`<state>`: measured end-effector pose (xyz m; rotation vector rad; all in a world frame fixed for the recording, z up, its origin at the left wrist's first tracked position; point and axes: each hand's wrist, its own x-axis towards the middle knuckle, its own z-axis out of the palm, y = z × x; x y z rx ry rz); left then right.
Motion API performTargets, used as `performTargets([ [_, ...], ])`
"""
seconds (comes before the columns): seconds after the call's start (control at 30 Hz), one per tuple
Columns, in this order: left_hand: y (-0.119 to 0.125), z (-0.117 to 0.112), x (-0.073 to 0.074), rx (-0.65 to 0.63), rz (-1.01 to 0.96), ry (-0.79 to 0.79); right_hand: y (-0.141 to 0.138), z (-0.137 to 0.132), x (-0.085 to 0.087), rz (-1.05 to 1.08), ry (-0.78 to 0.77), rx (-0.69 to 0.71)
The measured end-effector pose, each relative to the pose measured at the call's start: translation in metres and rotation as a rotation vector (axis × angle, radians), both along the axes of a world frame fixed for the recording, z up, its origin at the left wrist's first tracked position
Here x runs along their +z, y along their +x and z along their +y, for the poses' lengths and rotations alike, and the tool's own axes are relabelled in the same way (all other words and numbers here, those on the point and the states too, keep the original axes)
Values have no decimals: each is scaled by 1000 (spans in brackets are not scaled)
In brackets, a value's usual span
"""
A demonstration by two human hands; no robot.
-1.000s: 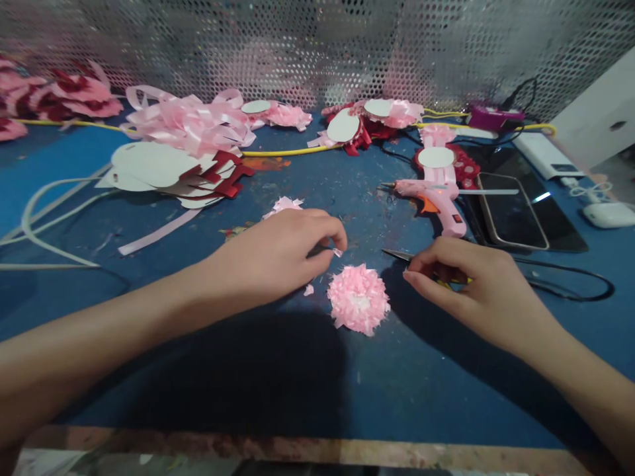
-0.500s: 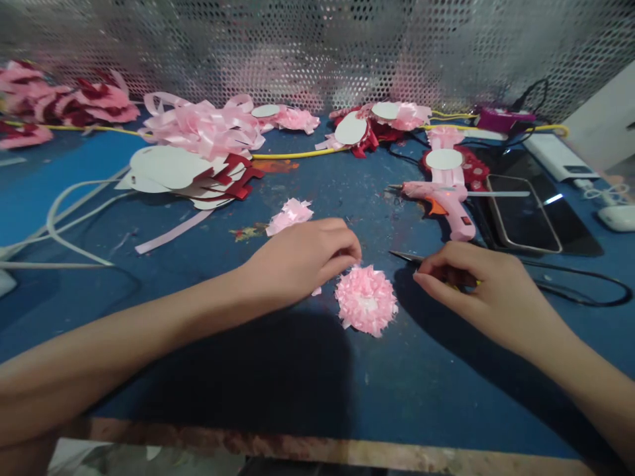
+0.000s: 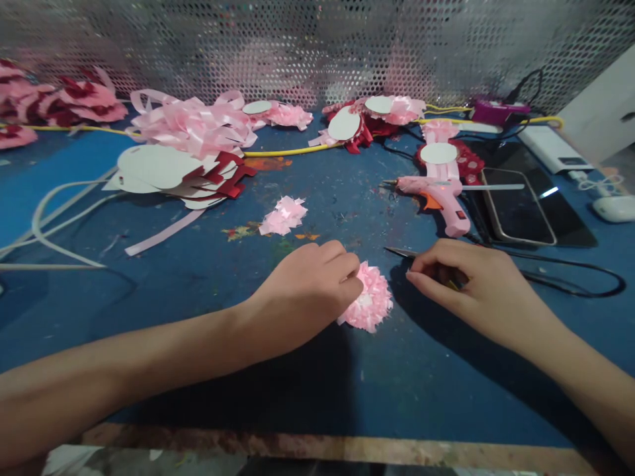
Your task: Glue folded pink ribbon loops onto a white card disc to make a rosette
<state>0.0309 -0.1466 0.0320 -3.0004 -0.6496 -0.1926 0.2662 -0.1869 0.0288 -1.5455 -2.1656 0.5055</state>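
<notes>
A round, ruffled pink ribbon rosette (image 3: 374, 301) with a pale centre lies on the blue tabletop. The curled fingers of my left hand (image 3: 317, 287) close on its left edge; the fingertips are hidden. To the right of the rosette, my right hand (image 3: 464, 281) is closed around a pointed metal tool (image 3: 399, 252). Its dark tip sticks out to the left and a little yellow shows inside the fist, but most of the tool is covered. Beyond my left hand lies a small heap of pink ribbon pieces (image 3: 284, 215).
A pink glue gun (image 3: 449, 205) lies beyond my right hand, near a phone-like frame (image 3: 518, 206) and a black cord (image 3: 612, 281). Pink ribbons (image 3: 196, 125), white and red cutouts (image 3: 159, 168) and finished rosettes (image 3: 344, 125) line the back, before a perforated metal panel (image 3: 297, 53).
My left hand has come down and toward me, from beside the rosette onto its left edge, uncovering the small pink heap. My right hand keeps its place with the pointed tool. The view shifts slightly.
</notes>
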Motion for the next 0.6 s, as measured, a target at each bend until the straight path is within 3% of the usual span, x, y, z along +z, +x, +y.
performTargets([
  [0.13,0,-2,1,-10,3,94,6,2,4,-7,32,-43],
  [0.27,-6,5,8,-9,-26,-64,29,18,4,-120,219,-407],
  [0.37,-14,5,10,19,-165,-185,48,38,-3,-404,180,-611],
  [0.47,-16,-8,3,24,-234,-172,52,56,-13,-517,82,-611],
  [0.6,-11,-30,-10,68,-160,-97,39,72,-20,-486,54,-540],
])
